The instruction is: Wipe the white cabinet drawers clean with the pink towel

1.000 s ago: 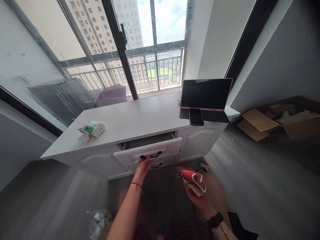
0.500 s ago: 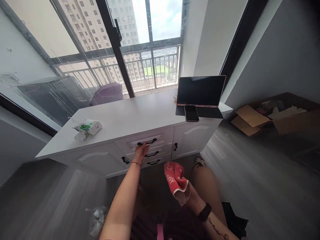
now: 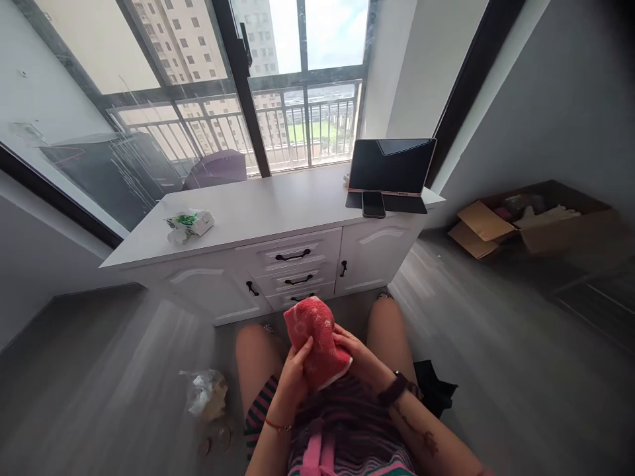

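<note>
A red cloth [image 3: 317,330] with pale patterning and a white edge is bunched up above my lap. My left hand [image 3: 296,370] grips its near left side, the thumb lying on top. On the right side my right hand [image 3: 354,350] is closed on the same cloth, its fingers partly hidden behind the folds. Beyond the cloth stands a white cabinet [image 3: 198,291] with three drawers in the middle, each with a dark handle. The top drawer [image 3: 292,254] looks shut, and the cloth partly covers the lowest one.
On the cabinet top sit a tissue pack [image 3: 193,225], a tablet [image 3: 391,165] on its dark cover and a phone [image 3: 374,204]. An open cardboard box [image 3: 540,231] lies on the floor at right. A clear plastic bag [image 3: 206,393] is at left, dark fabric [image 3: 434,387] at right.
My left hand has left the top drawer's handle and come back to take hold of the cloth. My right hand has moved slightly left and up with the cloth. The view has shifted.
</note>
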A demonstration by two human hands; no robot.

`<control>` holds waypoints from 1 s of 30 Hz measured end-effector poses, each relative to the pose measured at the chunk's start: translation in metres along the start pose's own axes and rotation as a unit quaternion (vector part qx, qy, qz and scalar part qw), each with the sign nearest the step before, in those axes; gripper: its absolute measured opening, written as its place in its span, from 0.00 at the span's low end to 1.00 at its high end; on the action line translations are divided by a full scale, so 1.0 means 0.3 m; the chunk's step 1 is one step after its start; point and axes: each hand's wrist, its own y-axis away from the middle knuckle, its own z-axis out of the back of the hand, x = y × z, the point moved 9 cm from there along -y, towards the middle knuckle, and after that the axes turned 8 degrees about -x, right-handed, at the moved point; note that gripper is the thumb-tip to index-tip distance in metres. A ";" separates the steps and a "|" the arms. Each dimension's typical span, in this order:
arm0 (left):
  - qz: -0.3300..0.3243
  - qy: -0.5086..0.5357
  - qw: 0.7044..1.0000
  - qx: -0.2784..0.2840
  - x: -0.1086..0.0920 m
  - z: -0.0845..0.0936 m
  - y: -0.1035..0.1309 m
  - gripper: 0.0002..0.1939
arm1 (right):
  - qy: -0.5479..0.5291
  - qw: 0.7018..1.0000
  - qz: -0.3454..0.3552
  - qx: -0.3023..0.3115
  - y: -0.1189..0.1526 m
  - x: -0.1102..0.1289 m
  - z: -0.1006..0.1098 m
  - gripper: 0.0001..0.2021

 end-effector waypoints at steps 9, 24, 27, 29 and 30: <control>-0.108 -0.016 0.994 -0.022 -0.051 0.059 0.101 0.23 | 0.264 0.953 0.145 -0.037 0.012 -0.021 -0.022 0.21; -0.033 0.014 0.997 0.075 -0.090 0.034 0.038 0.23 | 0.160 0.976 0.132 -0.058 0.058 -0.005 0.020 0.15; -0.076 -0.003 0.994 0.076 -0.120 -0.001 0.031 0.32 | 0.203 0.964 0.153 -0.074 0.044 0.032 0.041 0.15; -0.115 -0.014 0.992 0.048 -0.148 -0.006 0.024 0.38 | 0.228 0.956 0.169 -0.077 0.037 0.053 0.041 0.15; -0.131 -0.021 0.991 0.035 -0.160 -0.007 0.020 0.38 | 0.237 0.952 0.177 -0.078 0.036 0.061 0.039 0.15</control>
